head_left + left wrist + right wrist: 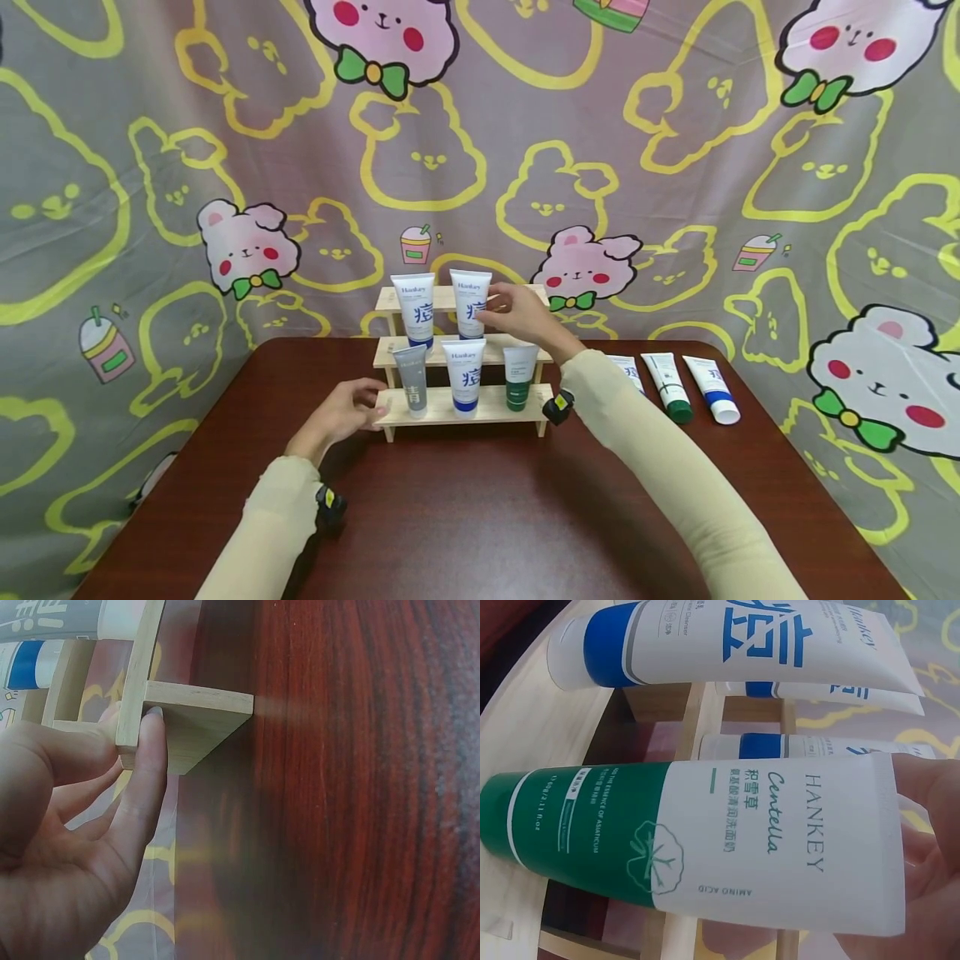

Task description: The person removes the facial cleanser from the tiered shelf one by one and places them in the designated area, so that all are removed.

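Observation:
A three-tier wooden rack stands on the table. My left hand pinches the left end of its lowest shelf, thumb above and a finger beneath the board. On the middle tier, my right hand holds the right edge of a white cleanser tube with a blue cap. A matching tube stands to its left. Along the lowest tier are a grey tube, a white-and-blue tube and a white-and-green tube. That green tube partly hides my right hand in the right wrist view.
Right of the rack lie a tube partly behind my sleeve, a green-capped tube and a blue-capped tube. The dark wood table extends in front. A cartoon-patterned cloth hangs behind.

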Available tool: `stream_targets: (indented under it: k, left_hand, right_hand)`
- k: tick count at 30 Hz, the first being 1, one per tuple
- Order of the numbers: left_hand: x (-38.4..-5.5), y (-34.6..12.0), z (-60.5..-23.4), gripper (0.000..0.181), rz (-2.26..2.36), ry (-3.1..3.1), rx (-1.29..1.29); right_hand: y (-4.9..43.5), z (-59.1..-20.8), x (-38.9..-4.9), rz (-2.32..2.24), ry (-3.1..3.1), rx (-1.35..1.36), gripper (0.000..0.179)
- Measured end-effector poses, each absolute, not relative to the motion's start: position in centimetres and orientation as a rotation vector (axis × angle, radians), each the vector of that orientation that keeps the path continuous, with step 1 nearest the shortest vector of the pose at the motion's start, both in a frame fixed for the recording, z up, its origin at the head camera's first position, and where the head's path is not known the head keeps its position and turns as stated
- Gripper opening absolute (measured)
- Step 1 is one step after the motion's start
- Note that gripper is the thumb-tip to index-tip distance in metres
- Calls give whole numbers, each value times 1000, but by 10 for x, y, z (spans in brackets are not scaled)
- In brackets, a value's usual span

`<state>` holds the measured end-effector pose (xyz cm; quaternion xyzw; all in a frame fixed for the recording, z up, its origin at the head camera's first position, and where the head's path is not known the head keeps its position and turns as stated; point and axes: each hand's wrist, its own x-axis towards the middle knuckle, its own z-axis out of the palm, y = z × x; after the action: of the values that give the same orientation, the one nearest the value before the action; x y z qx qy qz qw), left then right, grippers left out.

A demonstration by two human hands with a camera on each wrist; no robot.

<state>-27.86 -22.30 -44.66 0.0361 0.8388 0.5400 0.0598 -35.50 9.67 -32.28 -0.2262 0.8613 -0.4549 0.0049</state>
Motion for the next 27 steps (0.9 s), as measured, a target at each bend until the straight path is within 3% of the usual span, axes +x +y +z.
stream_targets:
  k: [14,27]
  left_hand:
    - [-279,-224,-446,43,1596,2558,76]
    - [-281,-225,-447,43,1623,2545,104]
  right_hand:
    - [87,-319,-357,-1277,2787,-713,30]
    - [95,-311,-351,-1458,2749,-783,33]
